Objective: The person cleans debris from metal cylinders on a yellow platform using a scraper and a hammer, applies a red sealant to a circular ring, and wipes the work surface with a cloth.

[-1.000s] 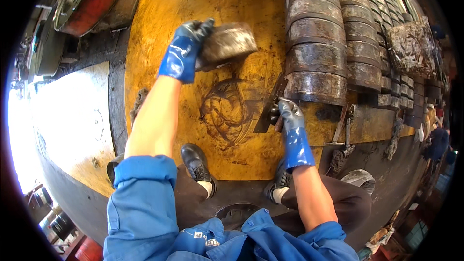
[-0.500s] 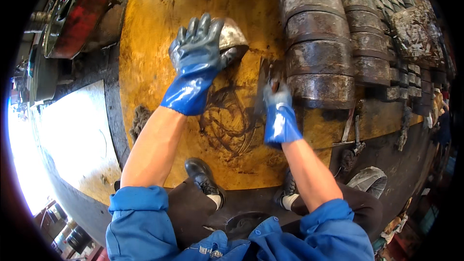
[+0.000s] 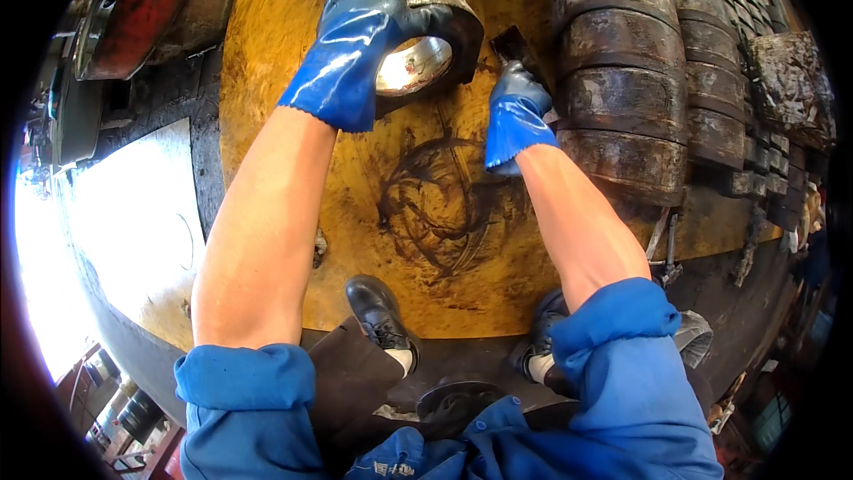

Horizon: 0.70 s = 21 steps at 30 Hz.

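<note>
A broad yellow-brown work surface [image 3: 293,80], stained with a dark scribbled smear, fills the middle of the scene. Along its right side runs a row of heavy, rusty metal rings [image 3: 622,62] stacked close against one another, with smaller grimy parts beyond them. To the left lies a pale flat plate [image 3: 133,222], bright with glare. Below, the person's blue rolled sleeves and two black shoes [image 3: 380,313] show at the edge of the surface.

The left hand [image 3: 364,27], in a blue glove, is wrapped over the top of a thick metal ring [image 3: 426,44], gripping it and holding it tilted so its shiny bore faces the viewer; the ring sits up at the far end of the surface, just left of the stacked rings. The right hand [image 3: 515,111], gloved the same, is clenched around a small dark flat tool [image 3: 514,43], whose end points up just beside the ring.
</note>
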Motion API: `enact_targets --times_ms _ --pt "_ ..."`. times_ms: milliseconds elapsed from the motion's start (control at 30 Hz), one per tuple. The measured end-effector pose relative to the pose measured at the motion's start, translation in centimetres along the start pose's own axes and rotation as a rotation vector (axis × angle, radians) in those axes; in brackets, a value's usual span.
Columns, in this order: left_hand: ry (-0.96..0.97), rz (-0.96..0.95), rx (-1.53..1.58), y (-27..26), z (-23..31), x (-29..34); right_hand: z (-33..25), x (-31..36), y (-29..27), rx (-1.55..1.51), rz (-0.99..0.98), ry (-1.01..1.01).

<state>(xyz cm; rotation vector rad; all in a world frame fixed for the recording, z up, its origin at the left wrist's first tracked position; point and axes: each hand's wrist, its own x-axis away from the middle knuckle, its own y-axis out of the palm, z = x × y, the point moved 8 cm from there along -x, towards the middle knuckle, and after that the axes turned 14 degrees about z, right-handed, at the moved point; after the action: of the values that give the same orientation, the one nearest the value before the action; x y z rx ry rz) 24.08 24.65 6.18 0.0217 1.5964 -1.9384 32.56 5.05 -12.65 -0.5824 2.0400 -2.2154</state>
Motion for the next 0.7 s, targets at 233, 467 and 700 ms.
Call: enact_targets --times_ms 233,467,700 --pt "-0.070 -0.030 0.088 -1.3 0.9 -1.1 1.3 5.8 4.0 -0.046 0.070 -0.098" --pt "0.005 0.007 0.116 -2.0 2.1 0.0 -2.0 18.2 5.3 -0.088 -0.444 -0.333" --pt "-0.020 -0.008 0.058 -2.6 3.0 1.2 -2.1 14.5 4.5 0.080 -0.394 -0.472"
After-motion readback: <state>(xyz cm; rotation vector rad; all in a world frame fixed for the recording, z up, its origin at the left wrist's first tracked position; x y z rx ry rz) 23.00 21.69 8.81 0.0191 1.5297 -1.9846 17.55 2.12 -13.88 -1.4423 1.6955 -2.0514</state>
